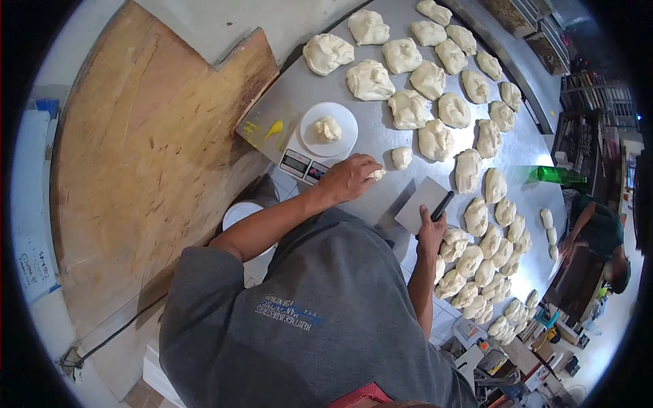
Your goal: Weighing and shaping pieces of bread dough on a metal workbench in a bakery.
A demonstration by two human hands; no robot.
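My left hand (352, 175) has its fingers closed round a small bit of dough (376, 173), just right of the white digital scale (303, 165). A rough dough lump (327, 128) rests on the scale's round plate. My right hand (431, 231) grips a metal dough scraper (420, 202) by its dark handle, with the blade over the steel table (261, 134). Between my hands and the rows of dough sits a small dough piece (401, 158). Many dough portions (431, 141) cover the middle and right of the table.
A wooden board (143, 156) stands at the left. A white bucket (238, 214) is below the table's left edge. A green bottle (561, 175) lies near the far right edge. A co-worker (592, 231) works at the far right beside several small dough pieces. Cluttered shelves and tools lie beyond.
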